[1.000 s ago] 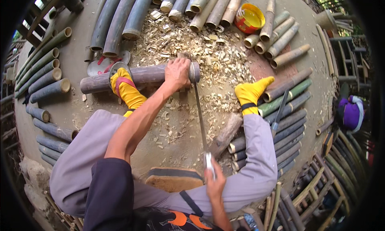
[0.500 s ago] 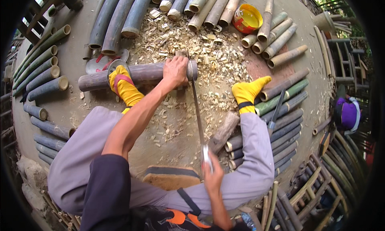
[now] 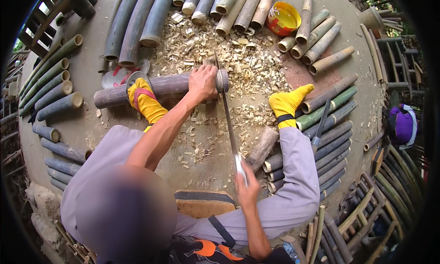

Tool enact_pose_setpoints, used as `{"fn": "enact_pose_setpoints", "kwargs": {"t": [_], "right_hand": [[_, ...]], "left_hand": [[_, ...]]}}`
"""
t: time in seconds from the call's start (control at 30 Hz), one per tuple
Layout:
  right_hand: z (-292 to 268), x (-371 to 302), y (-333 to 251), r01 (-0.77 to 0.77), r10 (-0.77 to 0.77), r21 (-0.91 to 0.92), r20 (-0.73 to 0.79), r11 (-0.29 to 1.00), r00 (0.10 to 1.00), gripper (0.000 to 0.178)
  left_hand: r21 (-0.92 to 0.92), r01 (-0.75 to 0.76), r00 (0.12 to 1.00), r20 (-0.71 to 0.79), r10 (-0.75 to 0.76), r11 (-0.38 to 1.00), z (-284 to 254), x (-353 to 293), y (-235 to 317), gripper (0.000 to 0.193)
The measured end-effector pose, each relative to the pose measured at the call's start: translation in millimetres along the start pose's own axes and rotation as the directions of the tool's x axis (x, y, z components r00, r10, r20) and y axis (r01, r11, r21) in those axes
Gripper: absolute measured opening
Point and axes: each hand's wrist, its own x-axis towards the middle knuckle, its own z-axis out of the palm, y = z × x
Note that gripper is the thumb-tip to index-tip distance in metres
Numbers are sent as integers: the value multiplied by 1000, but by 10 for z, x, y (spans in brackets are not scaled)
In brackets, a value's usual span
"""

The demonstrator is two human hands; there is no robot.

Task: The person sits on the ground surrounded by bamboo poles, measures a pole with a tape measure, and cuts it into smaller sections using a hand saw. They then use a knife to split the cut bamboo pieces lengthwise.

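Note:
A thick dark bamboo pole (image 3: 160, 86) lies crosswise on the floor in front of me. My left hand (image 3: 203, 83) presses down and curls over it near its right end. Just right of those knuckles, a long thin saw (image 3: 230, 126) crosses the pole, its blade at the end section. The pale saw handle is gripped in my right hand (image 3: 247, 188), low and close to my right leg. A yellow-socked left foot (image 3: 149, 105) with a sandal rests against the pole. A blurred round patch hides my upper left arm.
Wood chips (image 3: 247, 66) cover the floor beyond the pole. Bamboo tubes lie at the left (image 3: 59, 105), top and right (image 3: 334, 135). A second blade with a handle (image 3: 321, 124) rests on the right stack. A yellow-and-red tub (image 3: 283, 20) stands at the back, a short log (image 3: 263, 149) nearer.
The saw and my right hand have moved slightly forward, away from me. My left hand keeps its place on the pole. The whole view has shifted a little.

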Motion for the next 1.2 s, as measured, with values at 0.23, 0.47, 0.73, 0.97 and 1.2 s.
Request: {"fn": "enact_pose_setpoints", "kwargs": {"t": [0.23, 0.47, 0.73, 0.97, 1.2], "right_hand": [[175, 578, -101, 104, -104, 25, -30, 994, 994, 37], [263, 1157, -503, 53, -65, 462, 10, 885, 998, 42], [-1842, 21, -595, 396, -284, 108, -532, 912, 798, 41], [-3339, -98, -31, -4, -521, -644, -624, 765, 583, 42], [-3267, 290, 1655, -243, -281, -548, -702, 800, 655, 44]], "left_hand": [[23, -37, 996, -78, 38, 999, 15, 60, 37, 39], [99, -20, 998, 62, 14, 995, -82, 10, -25, 66], [77, -208, 973, 113, 199, 975, -243, -77, -99, 91], [-67, -199, 967, 145, 207, 978, -867, 33, 0, 74], [222, -98, 913, 407, -1, 970, -2235, -225, -350, 60]]}}
